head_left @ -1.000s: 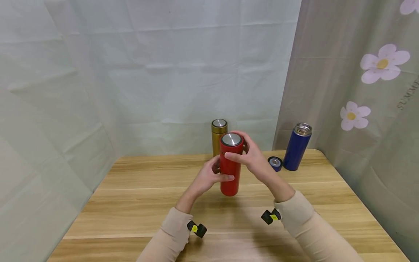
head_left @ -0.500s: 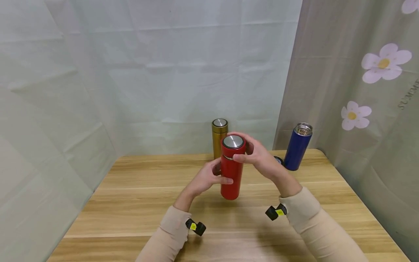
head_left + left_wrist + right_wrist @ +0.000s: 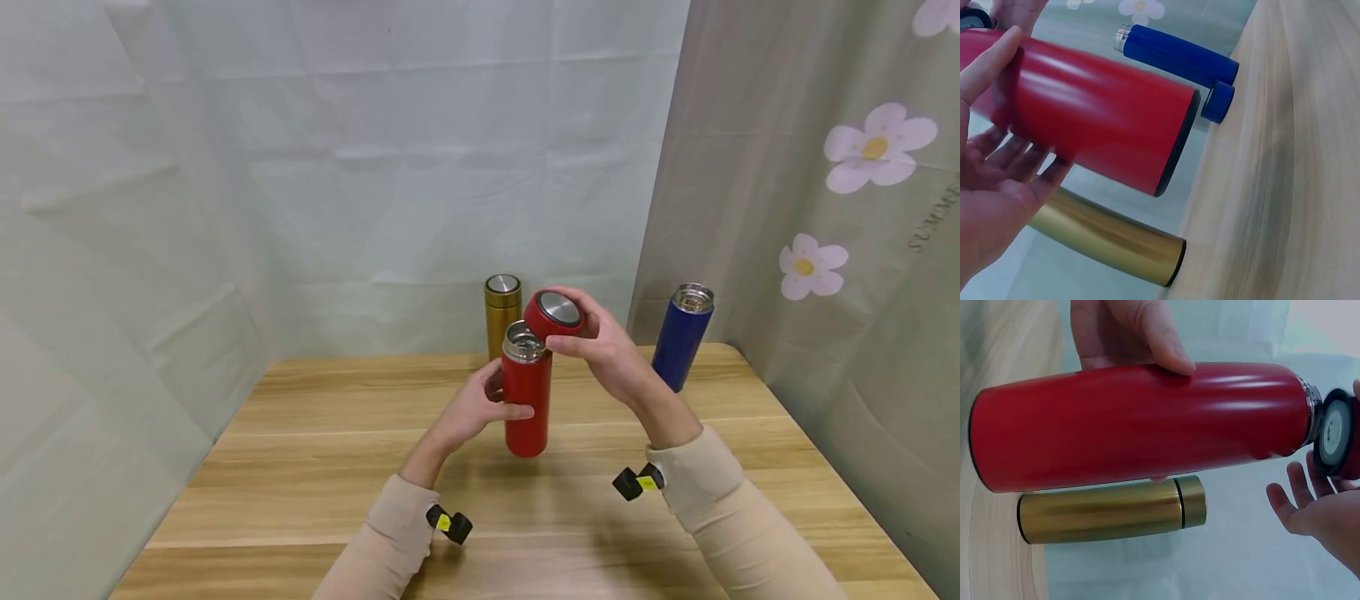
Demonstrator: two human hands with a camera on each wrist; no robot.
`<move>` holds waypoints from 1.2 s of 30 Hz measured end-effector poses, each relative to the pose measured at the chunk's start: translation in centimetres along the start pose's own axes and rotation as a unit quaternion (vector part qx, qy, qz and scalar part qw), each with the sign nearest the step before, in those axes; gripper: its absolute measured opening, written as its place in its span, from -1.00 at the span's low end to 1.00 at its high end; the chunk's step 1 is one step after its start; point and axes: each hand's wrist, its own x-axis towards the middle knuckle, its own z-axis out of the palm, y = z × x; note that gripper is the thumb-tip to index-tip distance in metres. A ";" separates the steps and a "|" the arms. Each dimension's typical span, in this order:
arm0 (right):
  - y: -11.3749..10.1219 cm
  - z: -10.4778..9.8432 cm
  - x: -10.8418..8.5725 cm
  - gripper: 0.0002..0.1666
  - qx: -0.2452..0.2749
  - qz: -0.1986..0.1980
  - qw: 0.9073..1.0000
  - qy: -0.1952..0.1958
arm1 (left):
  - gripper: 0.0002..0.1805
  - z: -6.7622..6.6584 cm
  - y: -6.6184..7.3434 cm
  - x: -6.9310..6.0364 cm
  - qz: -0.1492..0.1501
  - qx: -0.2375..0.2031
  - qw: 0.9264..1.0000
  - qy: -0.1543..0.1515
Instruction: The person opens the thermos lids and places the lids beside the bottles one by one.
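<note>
Perhaps touching red bottle (image 3: 1141, 428), lid underside (image 3: 1334, 432), right wrist view, not head.

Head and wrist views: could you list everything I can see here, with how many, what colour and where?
Tall cylindrical flask: one, red, in the left hand, open
Round metal-topped lid: one, red and silver, in the right hand
Lidded cylindrical flask: one, gold, standing behind
Open cylindrical flask: one, blue, far right
Small round lid: one, blue, beside the blue flask
Wooden table: one, light brown, below
Cloth backdrop: pale grey-green, behind
Printed flowers: three in the head view, pinkish-white, right
Wrist cameras: two, black, at the cuffs
Sleeves: two, beige
Hands: left, right
</note>
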 end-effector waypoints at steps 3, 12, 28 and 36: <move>0.1 0.0 0.0 -0.20 -0.008 0.000 1.000 0.018 | -0.24 0.0 0.1 0.0 -0.001 0.001 1.000 0.020; 0.7 -0.1 0.2 -0.19 -0.073 0.012 0.996 0.054 | -0.21 -0.3 0.4 0.1 0.011 0.001 0.997 0.075; 1.6 0.7 0.8 -0.16 -0.145 0.007 0.986 0.086 | -0.20 -2.0 0.9 -0.3 0.008 -0.015 0.992 0.123; 3.5 1.9 1.6 -0.26 -0.180 0.000 0.982 0.063 | -0.18 -3.9 1.0 -0.7 0.009 -0.009 0.987 0.161</move>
